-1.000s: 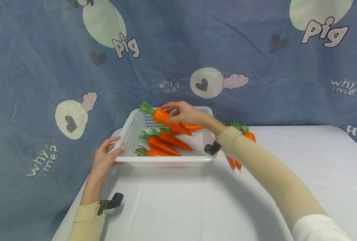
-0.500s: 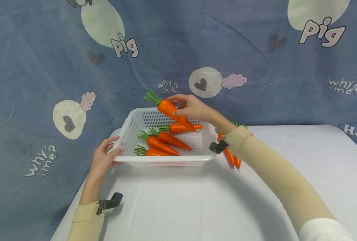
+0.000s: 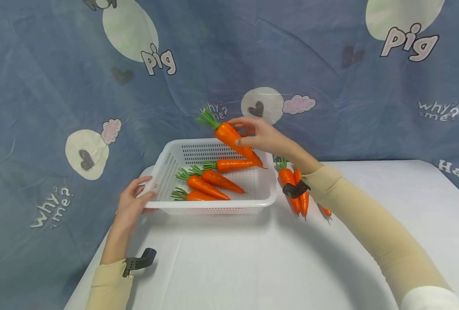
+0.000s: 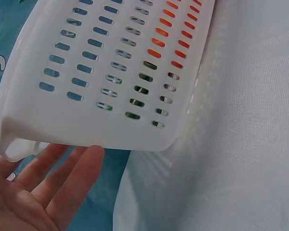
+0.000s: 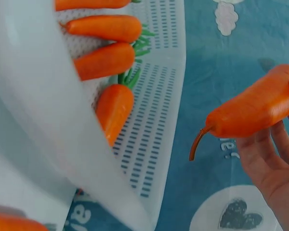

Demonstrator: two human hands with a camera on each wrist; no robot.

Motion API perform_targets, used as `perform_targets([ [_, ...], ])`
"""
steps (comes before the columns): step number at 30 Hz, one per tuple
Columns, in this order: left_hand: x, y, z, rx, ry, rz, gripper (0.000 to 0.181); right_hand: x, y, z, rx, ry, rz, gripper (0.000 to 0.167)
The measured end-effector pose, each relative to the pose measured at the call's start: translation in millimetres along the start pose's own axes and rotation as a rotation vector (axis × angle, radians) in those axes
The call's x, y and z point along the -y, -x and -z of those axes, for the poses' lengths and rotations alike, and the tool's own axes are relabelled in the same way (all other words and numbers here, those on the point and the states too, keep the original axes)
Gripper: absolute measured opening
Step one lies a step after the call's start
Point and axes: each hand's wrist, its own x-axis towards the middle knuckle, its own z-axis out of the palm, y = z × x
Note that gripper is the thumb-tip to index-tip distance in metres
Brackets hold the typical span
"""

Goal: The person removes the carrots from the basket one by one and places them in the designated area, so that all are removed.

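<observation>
A white slotted plastic basket [image 3: 214, 204] stands on the table, with several carrots [image 3: 215, 178] lying in it, green stubs toward the left. My left hand [image 3: 131, 202] grips the basket's left rim; in the left wrist view its fingers [image 4: 77, 185] reach under the rim at the corner. My right hand [image 3: 258, 135] holds a carrot [image 3: 233, 137] between thumb and fingers above the basket's back right part. That carrot tilts, green top up and left, tip down to the right. The right wrist view shows the same carrot [image 5: 253, 106] beyond the basket's side.
Several more carrots [image 3: 303, 200] lie on the white-covered table [image 3: 221, 258] right of the basket, partly under my right forearm. A blue printed cloth [image 3: 198, 51] hangs close behind the basket.
My right hand has lifted the carrot from just over the basket's carrots and moved it up and to the right. My left hand has stayed on the rim.
</observation>
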Motion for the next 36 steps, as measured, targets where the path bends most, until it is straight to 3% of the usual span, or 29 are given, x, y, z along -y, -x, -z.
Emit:
perform_targets([
  [7, 0.7, -1.2, -0.3, 0.014, 0.003, -0.008, 0.056, -1.1, 15.4, 11.3, -0.013, -0.011, -0.026, 0.054],
  [25, 4.1, -4.4, 2.7, 0.015, 0.007, -0.019, 0.057, -8.5, 53.1, 26.2, -0.054, 0.086, -0.035, 0.054],
  [36, 5.1, -5.3, 0.8, -0.016, -0.016, 0.002, 0.057, -23.2, 82.3, 31.7, -0.145, 0.088, -0.117, 0.051],
])
